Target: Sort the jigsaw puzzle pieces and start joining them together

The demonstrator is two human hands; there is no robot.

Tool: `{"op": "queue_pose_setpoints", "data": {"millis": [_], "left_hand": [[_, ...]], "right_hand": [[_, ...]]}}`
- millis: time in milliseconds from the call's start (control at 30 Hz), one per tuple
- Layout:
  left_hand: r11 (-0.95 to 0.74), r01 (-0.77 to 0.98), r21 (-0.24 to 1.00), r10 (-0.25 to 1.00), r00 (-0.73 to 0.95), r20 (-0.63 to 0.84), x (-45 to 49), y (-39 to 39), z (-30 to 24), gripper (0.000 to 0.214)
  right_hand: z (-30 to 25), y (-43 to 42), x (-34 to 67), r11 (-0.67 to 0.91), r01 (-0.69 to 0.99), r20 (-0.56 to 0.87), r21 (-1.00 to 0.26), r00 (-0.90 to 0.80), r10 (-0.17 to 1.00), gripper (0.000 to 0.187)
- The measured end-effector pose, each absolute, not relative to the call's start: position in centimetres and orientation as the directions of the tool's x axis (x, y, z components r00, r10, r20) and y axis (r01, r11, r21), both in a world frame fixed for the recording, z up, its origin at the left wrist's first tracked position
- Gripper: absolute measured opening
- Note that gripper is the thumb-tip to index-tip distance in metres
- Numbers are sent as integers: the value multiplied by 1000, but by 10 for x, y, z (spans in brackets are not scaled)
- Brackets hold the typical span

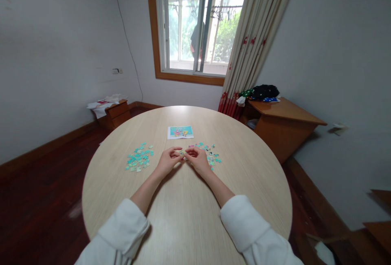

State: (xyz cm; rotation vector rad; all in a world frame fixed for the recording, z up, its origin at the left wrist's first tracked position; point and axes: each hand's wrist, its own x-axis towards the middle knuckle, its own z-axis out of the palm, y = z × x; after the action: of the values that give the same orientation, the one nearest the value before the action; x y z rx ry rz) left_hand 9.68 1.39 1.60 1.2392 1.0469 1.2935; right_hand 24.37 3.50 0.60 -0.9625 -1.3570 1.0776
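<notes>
My left hand [168, 160] and my right hand [198, 160] meet over the middle of the table, fingertips pinched together. Between them are small yellowish jigsaw puzzle pieces [182, 153], partly covered by the fingers; how many, and whether they are joined, I cannot tell. Left of my hands lies a loose pile of turquoise puzzle pieces [140, 158]. A second pile of mixed-colour puzzle pieces [212, 153] lies beside and partly behind my right hand. Beyond both hands a printed picture sheet [180, 132] with cartoon figures on turquoise lies flat.
The round wooden table [180, 224] fills the foreground. Behind it are a window [201, 24] and a long curtain [259, 32]. A wooden desk [284, 114] with cloths on top stands at the right, and a small cabinet [117, 114] with papers at the left.
</notes>
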Motion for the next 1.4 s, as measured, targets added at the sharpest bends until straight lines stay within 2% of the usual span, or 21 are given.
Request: {"op": "queue_pose_setpoints", "data": {"millis": [333, 767, 1000, 1400], "left_hand": [[-98, -105, 990, 993, 51, 104, 96, 15, 15, 57], [-157, 15, 988, 980, 127, 154, 95, 11, 18, 52], [-194, -25, 981, 978, 71, 196, 90, 17, 16, 50], [-142, 6, 990, 984, 108, 141, 92, 15, 16, 52]], "right_hand": [[4, 35, 244, 252, -28, 253, -967, -79, 964, 25], [7, 32, 245, 293, -33, 295, -955, -128, 947, 23], [3, 36, 246, 306, 4, 304, -952, -82, 949, 24], [6, 34, 246, 286, -27, 287, -958, -102, 952, 24]]}}
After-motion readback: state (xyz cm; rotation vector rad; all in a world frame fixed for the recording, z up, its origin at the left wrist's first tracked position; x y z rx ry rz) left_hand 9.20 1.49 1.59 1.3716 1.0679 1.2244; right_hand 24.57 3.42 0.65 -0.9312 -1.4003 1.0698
